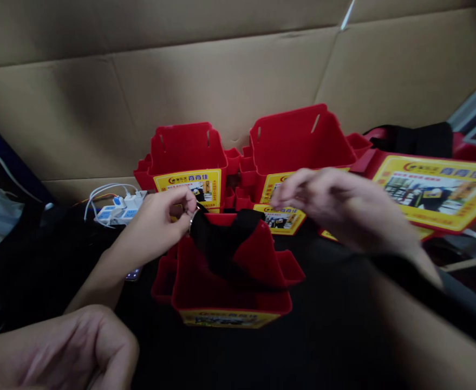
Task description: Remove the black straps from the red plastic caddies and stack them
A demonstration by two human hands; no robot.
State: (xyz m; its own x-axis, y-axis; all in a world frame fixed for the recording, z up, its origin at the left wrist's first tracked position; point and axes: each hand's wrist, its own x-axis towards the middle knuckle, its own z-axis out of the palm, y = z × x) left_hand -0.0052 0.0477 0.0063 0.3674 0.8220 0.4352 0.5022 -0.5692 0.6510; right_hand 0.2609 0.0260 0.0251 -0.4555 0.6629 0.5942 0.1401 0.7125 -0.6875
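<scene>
A red plastic basket (pixel 232 271) with side pockets and a yellow label stands before me on a black surface. A black strap (pixel 221 238) lies over its back rim and down into it. Near that rim, my left hand (pixel 167 214) is closed, thumb and fingers pinching the metal buckle (pixel 191 221) at the strap's end. My right hand (pixel 339 208) is raised right of the basket, its bent fingers smeared by motion; whether they hold anything is unclear. A blurred length of black strap (pixel 408 276) crosses my right forearm toward the lower right.
Behind stand two more red baskets, left (pixel 187 146) and right (pixel 298 141), against a cardboard wall (pixel 221 81). Another labelled red basket (pixel 432 189) lies at the right. A power strip (pixel 119 211) with white cables is at the left. A bare bent limb (pixel 99 346) fills the lower left.
</scene>
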